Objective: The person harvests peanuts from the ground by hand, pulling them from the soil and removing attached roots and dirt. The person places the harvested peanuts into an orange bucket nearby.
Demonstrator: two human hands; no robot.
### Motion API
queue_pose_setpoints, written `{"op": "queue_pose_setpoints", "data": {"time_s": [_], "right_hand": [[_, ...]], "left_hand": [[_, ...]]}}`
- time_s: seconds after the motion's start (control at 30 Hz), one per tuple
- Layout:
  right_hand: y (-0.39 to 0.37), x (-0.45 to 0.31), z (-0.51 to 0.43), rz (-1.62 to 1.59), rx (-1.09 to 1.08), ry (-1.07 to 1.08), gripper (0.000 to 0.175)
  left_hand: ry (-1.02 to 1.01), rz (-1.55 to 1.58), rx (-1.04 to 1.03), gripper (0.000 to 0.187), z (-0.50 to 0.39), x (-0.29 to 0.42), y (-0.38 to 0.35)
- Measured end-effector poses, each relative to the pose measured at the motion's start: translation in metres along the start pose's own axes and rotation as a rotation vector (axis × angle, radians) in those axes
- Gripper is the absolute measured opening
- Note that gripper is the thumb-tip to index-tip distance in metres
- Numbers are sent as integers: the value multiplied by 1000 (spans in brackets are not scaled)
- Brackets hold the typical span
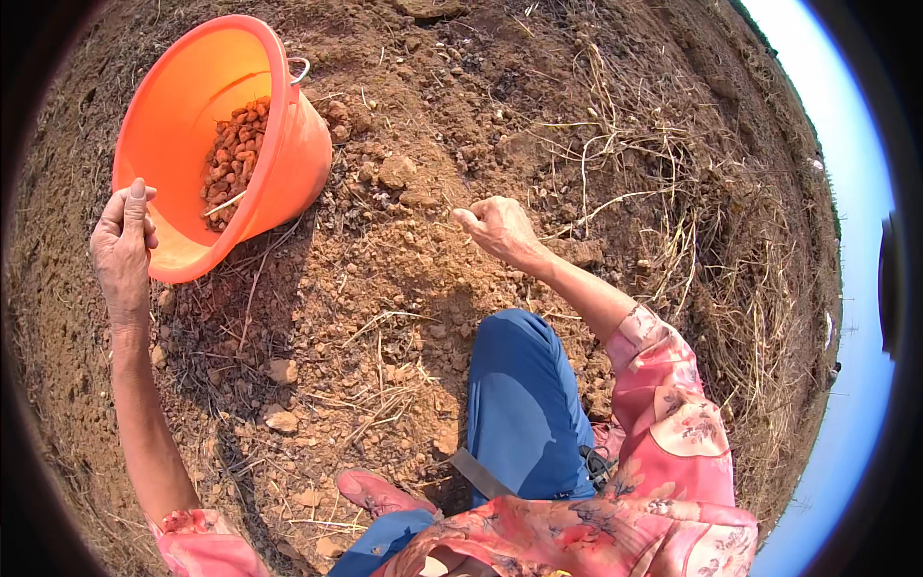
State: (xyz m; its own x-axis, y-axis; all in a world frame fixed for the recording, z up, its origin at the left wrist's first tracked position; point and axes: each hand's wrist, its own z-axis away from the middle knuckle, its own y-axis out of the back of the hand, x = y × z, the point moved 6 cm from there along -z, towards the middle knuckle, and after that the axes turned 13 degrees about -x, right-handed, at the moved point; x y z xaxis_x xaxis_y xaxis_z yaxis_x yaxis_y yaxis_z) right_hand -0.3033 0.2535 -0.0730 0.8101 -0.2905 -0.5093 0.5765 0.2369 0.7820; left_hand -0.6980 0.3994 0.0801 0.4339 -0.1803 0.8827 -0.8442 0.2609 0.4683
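Note:
At the left, my left hand point(127, 241) overlaps the rim of an orange plastic bucket point(303, 155). Its thumb lies against the curled fingers, and I cannot tell whether they grip the rim. Inside the bucket is a heap of soil-covered peanuts in their shells point(234, 155), with a pale stalk point(225, 203) across them. The bucket's mouth faces up and left in the view. My right hand point(501, 229) is a loose fist over the bare soil point(404, 260), right of the bucket and apart from it. No object shows in that hand; its palm is hidden.
Dry plant stalks point(678, 187) lie in a tangled strip at the right. Clods point(398, 172) and small stones point(281, 420) dot the ground. My bent knee point(523, 375) in blue trousers and a pink shoe point(382, 492) are close below the hands.

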Motion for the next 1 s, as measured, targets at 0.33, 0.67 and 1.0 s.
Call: {"op": "queue_pose_setpoints", "data": {"time_s": [0.33,0.67,1.0], "right_hand": [[56,121,-202,20,492,-451,28],[40,162,-230,201,353,-531,36],[102,-125,-99,-649,710,587,21]], "left_hand": [[-20,-608,477,52,38,-30,2],[498,831,498,19,47,-125,-6],[484,1171,172,44,35,-101,-28]]}}
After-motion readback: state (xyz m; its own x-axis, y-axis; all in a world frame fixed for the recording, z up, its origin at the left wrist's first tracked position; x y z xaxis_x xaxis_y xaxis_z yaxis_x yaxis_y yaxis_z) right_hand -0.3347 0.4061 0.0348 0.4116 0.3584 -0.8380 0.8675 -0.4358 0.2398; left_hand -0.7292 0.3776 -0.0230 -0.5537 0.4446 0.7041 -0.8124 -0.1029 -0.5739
